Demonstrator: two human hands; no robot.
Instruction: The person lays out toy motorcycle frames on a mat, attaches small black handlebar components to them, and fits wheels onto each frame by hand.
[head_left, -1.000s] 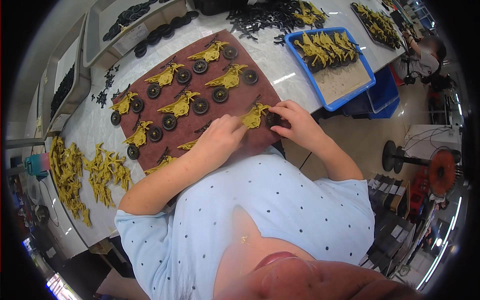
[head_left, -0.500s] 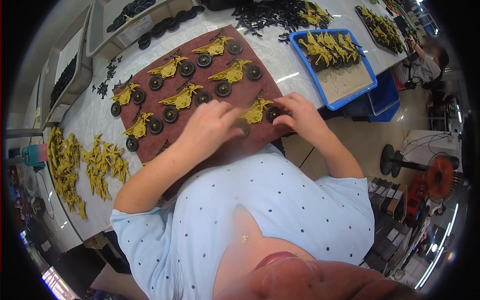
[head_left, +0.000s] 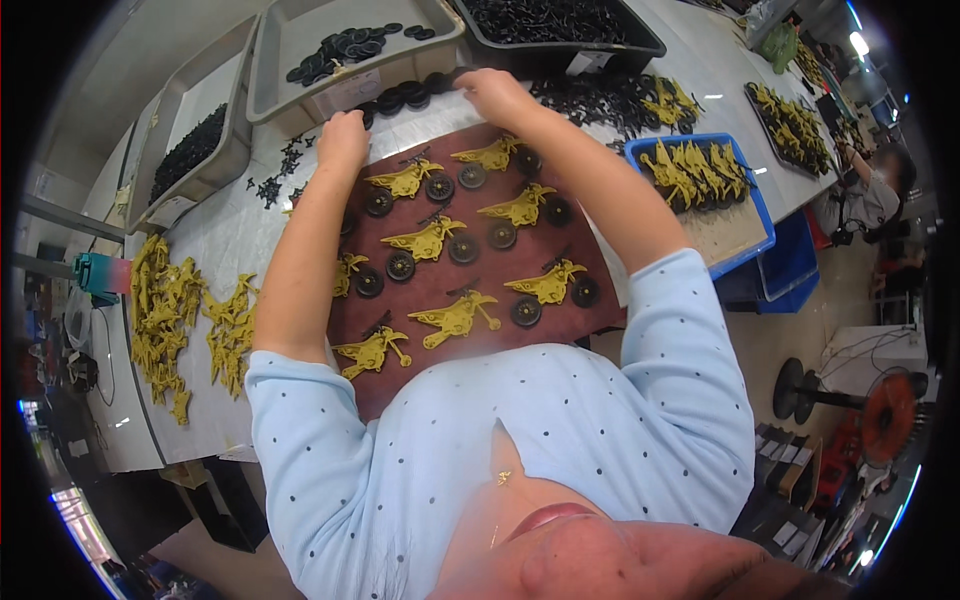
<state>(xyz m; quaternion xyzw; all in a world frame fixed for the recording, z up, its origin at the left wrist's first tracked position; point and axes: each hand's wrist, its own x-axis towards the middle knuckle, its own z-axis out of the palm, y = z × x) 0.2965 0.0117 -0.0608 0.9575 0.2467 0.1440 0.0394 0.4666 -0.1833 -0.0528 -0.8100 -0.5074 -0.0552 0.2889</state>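
At the far side of the mat, my left hand (head_left: 343,138) has its fingers curled on a black wheel (head_left: 367,113) at the left end of a row. My right hand (head_left: 495,98) reaches to the row's other end, fingertips bent against a black wheel there, partly hidden. More black wheels (head_left: 405,97) stand between the two hands. Below my arms, a dark red mat (head_left: 400,310) carries several yellow toy motorcycle bodies (head_left: 425,240), most with two black wheels beside or under them. Two nearest me, one a yellow body (head_left: 455,318), show no black wheels.
Grey bins (head_left: 365,75) with black parts line the far left, beside a black bin (head_left: 560,40). Loose yellow bodies (head_left: 160,310) lie at left. Small black parts (head_left: 590,105) are heaped beyond the mat. A blue tray (head_left: 758,205) holds yellow motorcycles. Another person (head_left: 865,200) sits far right.
Both hands have left the motorcycle near the mat's right front and stretched out to the row of black wheels. The view has shifted, showing more of the far bins.
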